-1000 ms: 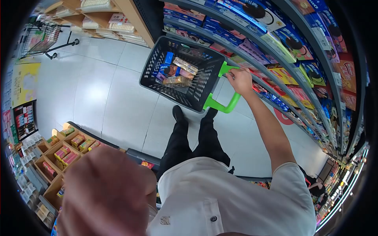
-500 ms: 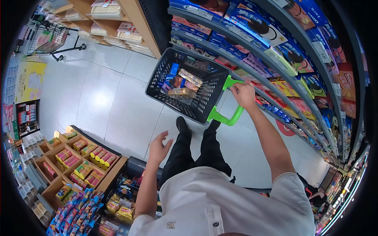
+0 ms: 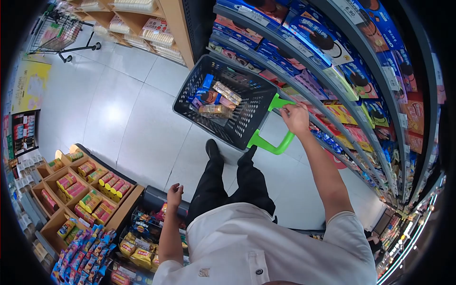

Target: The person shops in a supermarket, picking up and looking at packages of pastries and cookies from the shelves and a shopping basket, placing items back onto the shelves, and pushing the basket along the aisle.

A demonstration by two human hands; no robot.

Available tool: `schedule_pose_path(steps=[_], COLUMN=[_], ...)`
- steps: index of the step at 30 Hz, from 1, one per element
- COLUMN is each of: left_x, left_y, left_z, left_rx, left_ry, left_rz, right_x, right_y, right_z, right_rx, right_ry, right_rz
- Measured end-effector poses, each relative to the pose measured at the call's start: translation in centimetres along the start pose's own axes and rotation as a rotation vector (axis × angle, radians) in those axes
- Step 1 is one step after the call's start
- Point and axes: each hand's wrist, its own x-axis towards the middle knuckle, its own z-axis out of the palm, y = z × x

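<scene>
A dark grey shopping basket [image 3: 209, 118] with perforated walls stands tilted in front of me, above my feet. My right hand [image 3: 295, 118] is closed around its green handle [image 3: 280, 145], near the upper corner. Inside the basket lie a blue box with cookies printed on it [image 3: 207, 95], a clear pack of light-coloured snacks [image 3: 227, 93] and a clear pack of brownish snacks [image 3: 214, 111]. My left hand [image 3: 175, 194] hangs low at my side, fingers loosely bent and apart, with nothing in it. Closest to it is the snack bin at my left.
Shelves of blue cookie boxes [image 3: 323, 35] curve along the right. At lower left stands a wooden display [image 3: 133, 199] with snack canisters [image 3: 66, 180] and hanging blue packets [image 3: 85, 251]. A wire cart [image 3: 54, 35] is at upper left, on the tiled floor [image 3: 109, 99].
My left hand has dropped down and left, its spread fingers now relaxed. The right hand keeps hold of the basket handle. The view has shifted slightly, with my feet a little farther left.
</scene>
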Motion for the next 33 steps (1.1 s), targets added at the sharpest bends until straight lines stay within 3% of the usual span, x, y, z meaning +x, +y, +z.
schedule_pose_path(steps=[10,24,29,33], left_x=[-0.9,-1.2,-1.1,-1.2], left_y=[4.7,-0.6,3.1,7.8], left_z=[3.7,2.5,3.7,4.3], left_rx=[-0.137,-0.234,-0.167,-0.181], left_ry=[-0.130,-0.002,-0.097,-0.112], left_rz=[0.049,-0.051,-0.078,0.012], right_x=[0.1,-0.2,-0.4,-0.7], right_y=[0.1,1.1,1.3,1.0], right_z=[0.2,0.9,0.3,0.7], right_rx=[-0.054,-0.103,-0.093,-0.066], right_ry=[-0.015,-0.012,-0.040,0.007], right_rz=[0.004,-0.020,-0.021,0.020])
